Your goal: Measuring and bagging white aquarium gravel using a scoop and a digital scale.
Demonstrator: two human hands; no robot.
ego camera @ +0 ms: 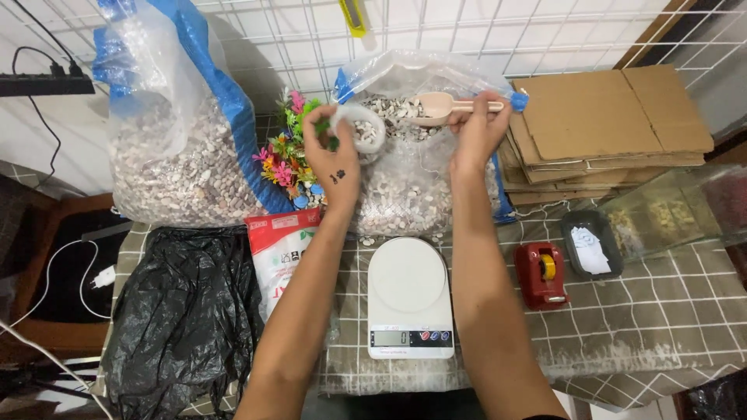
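Clear plastic forms the large open bag (405, 187) at the middle of the table's far edge; it is filled with small pale and brown pebbles (397, 194). A second, taller clear bag with blue trim (175, 124) stands at the far left corner, also holding pebbles of the same kind. Between the two bags sits a cluster of bright plastic plants (286, 152).

Left hand (333, 159): raised over the mouth of the middle bag, fingers closed on a small clear pouch (362, 128) held open, with a few pebbles inside it. Right hand (476, 132): closed around the handle of a tan scoop (436, 107), whose bowl lies just beside the pouch's opening, above the pebbles.

White kitchen scale (410, 295) rests near the front edge, between the forearms, its platform bare. A red and white packet (280, 253) lies to its left, touching a crumpled black plastic bag (183, 311) at the front left corner. A red tape dispenser (541, 274) and a dark tray (591, 245) holding white paper sit right of the scale. Flattened cardboard (607, 128) is stacked at the far right, with a glass tank (677, 214) just in front of it.
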